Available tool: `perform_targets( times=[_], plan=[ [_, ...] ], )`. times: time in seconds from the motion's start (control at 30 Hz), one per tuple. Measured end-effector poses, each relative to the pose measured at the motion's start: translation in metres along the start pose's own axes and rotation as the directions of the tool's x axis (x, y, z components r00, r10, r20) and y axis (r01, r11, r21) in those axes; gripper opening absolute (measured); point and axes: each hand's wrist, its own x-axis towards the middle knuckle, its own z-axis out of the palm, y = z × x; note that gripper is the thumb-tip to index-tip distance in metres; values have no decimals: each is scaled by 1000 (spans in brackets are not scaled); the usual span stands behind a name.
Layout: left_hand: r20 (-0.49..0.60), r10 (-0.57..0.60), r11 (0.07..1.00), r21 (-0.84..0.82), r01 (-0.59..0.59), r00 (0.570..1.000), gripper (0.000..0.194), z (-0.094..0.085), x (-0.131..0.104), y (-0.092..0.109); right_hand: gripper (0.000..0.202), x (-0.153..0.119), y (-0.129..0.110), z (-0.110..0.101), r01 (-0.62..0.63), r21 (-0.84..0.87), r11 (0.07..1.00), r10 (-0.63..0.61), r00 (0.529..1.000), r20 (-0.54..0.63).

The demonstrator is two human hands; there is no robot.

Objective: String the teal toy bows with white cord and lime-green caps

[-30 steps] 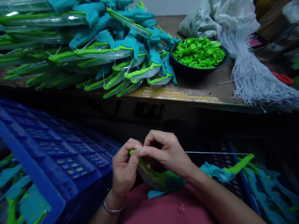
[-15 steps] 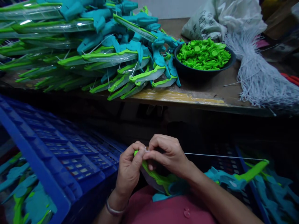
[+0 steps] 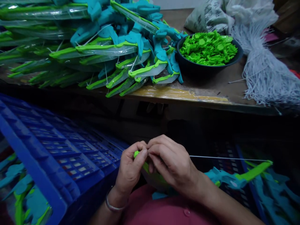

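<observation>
My left hand (image 3: 130,165) is closed around the green tip of a toy bow (image 3: 255,172), thumb against the forefinger. The bow is green and teal and lies across my lap, its middle mostly hidden behind my right hand (image 3: 172,161). That hand is closed, fingers pinched together right beside the left fingertips. A thin white string (image 3: 227,157) runs taut from behind it to the bow's far green end at the right. The string's near end is hidden by the fingers.
On the bench (image 3: 211,89) ahead lies a big pile of similar bows (image 3: 107,50). A dark bowl (image 3: 211,67) of small green parts and a bundle of white strings (image 3: 264,68) stand right of it. Blue crates (image 3: 58,150) holding green and teal pieces flank me.
My right hand has turned, its fingers now closing over the string's end, which showed before at the bow's tip. The left hand keeps its hold. My view has shifted slightly.
</observation>
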Motion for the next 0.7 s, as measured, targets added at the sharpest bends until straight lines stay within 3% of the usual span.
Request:
perform_targets(
  times=[0.13, 0.23, 0.37, 0.47, 0.57, 0.7],
  plan=[
    [-68, 18, 1000, 16, -17, 998, 23, 0, -1, -3, 15, 2, -2, -3, -64, -2, 998, 64, 998, 26],
    [-102, 54, 998, 42, -50, 993, 19, 3, -4, -7, 13, 1, -4, -5, -172, 98, 980, 172, 985, 10],
    [-137, 102, 988, 128, -84, 985, 14, 4, -7, -8, 10, 3, -5, -8, -379, 311, 871, 375, 924, 76],
    [-102, 114, 978, 187, -94, 988, 13, 1, -7, -7, 12, 3, -4, -7, -440, 440, 783, 424, 895, 140],
    [-73, 79, 983, 173, -65, 994, 16, 0, -5, -6, 13, 1, 0, -3, -371, 379, 848, 373, 925, 70],
    [-26, 23, 999, 30, -22, 999, 23, 1, -3, -6, 10, -3, 6, 4, -136, 123, 983, 150, 983, -106]
  ],
)
